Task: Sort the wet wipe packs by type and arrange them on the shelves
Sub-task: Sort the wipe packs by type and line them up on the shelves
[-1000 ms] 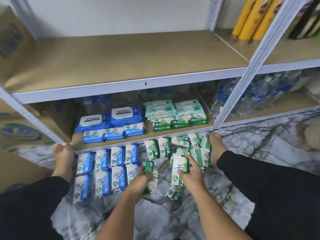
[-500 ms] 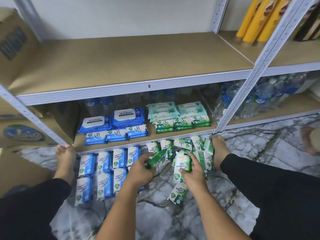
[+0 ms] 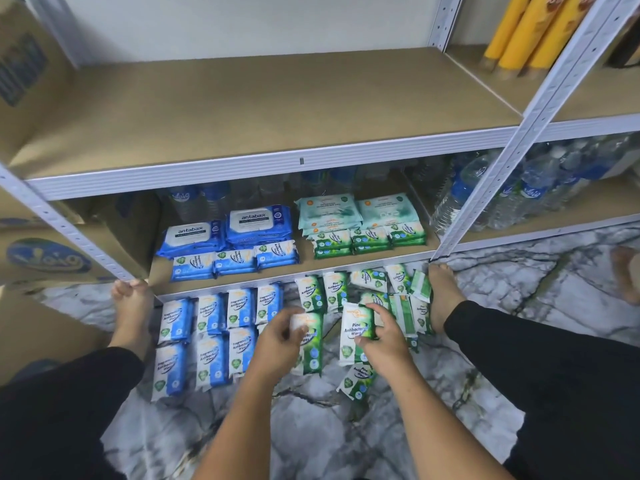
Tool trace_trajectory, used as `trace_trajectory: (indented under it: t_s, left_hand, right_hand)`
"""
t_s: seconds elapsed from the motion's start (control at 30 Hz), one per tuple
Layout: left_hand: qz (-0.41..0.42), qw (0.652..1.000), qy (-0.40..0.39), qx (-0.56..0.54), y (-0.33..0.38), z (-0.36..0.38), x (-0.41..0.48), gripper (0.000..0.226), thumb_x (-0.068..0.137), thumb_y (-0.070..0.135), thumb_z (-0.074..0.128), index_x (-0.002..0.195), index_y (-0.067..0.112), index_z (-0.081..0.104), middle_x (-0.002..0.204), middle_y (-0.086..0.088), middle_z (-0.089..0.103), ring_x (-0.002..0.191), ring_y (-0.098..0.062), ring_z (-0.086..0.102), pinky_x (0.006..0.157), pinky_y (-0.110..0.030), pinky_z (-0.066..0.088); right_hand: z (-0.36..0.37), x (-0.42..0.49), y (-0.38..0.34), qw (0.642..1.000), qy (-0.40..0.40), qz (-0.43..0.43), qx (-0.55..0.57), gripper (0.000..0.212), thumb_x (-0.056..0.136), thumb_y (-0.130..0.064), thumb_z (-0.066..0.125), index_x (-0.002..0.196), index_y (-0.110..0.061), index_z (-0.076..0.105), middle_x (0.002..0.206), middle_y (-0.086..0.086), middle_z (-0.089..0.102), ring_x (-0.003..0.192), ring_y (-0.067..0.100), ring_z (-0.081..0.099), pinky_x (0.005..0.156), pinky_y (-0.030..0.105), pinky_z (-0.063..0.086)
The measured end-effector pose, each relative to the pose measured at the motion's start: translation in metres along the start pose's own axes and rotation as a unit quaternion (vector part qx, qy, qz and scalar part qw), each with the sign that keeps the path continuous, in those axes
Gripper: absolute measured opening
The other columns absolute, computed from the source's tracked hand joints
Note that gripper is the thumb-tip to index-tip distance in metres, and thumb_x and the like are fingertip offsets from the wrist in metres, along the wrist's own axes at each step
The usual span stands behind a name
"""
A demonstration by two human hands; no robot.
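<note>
Judging green pine packs light, soft, film slick (take across narrow width, clear of flap). Both held low over floor [image 3: 346, 441], before lower shelf [image 3: 162, 275]. Left hand [image 3: 275, 346]: fingers [image 3: 284, 315] curled round left pack [image 3: 311, 348] top end. Right hand [image 3: 386, 342]: fingers pinch right pack [image 3: 354, 332] side edge.

The person wore black trousers [image 3: 554, 375] of plain, loose cloth with no pattern, covering both legs and ending at the ankles. The left foot [image 3: 133, 306] and right foot [image 3: 443, 296] were bare. The left forearm [image 3: 239, 420] and right forearm [image 3: 436, 420] were uncovered down to the picture's edge. The left hand [image 3: 277, 344] and right hand [image 3: 384, 344] were bare too.
</note>
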State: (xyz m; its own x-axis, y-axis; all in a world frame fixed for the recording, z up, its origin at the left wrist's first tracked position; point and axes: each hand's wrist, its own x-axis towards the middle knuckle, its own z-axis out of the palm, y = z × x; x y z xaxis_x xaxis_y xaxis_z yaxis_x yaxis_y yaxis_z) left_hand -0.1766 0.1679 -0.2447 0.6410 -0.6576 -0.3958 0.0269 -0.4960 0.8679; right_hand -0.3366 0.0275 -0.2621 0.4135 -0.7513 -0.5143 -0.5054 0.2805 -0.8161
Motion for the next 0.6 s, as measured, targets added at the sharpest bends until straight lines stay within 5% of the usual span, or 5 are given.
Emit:
trace_trajectory:
  t_s: [0.1,0.3,0.6]
  left_hand:
    - [-0.053,0.997,-0.043,-0.038,-0.010,0.004,-0.004,0.051,0.090,-0.002,0.070,0.127,0.029,0.055,0.103,-0.004,0.070,0.065,-0.007,0.064,0.048,-0.018,0.045]
    - [-0.074,0.997,-0.006,0.002,-0.028,0.004,0.012,0.058,0.084,0.006,0.078,0.125,0.040,0.056,0.102,0.001,0.071,0.084,-0.018,0.070,0.053,-0.025,0.050]
    - [-0.110,0.993,0.046,0.025,-0.063,0.031,0.057,0.053,0.080,-0.003,0.077,0.123,0.026,0.062,0.086,0.013,0.065,0.072,-0.012,0.065,0.060,-0.029,0.053]
  right_hand:
    - [0.003,0.003,0.010,1.000,-0.004,0.012,-0.019,0.068,0.087,0.005,0.066,0.126,-0.048,0.049,0.097,0.000,0.075,0.087,0.023,0.071,0.071,0.040,0.059]
    - [0.013,0.017,0.024,0.998,-0.002,0.003,-0.056,0.078,0.085,0.003,0.068,0.101,-0.070,0.046,0.103,0.001,0.072,0.091,0.023,0.071,0.071,0.045,0.062]
    - [0.036,0.059,0.048,0.990,-0.025,0.021,-0.137,0.069,0.089,-0.002,0.065,0.132,-0.053,0.044,0.105,-0.003,0.067,0.085,0.017,0.067,0.068,0.037,0.060]
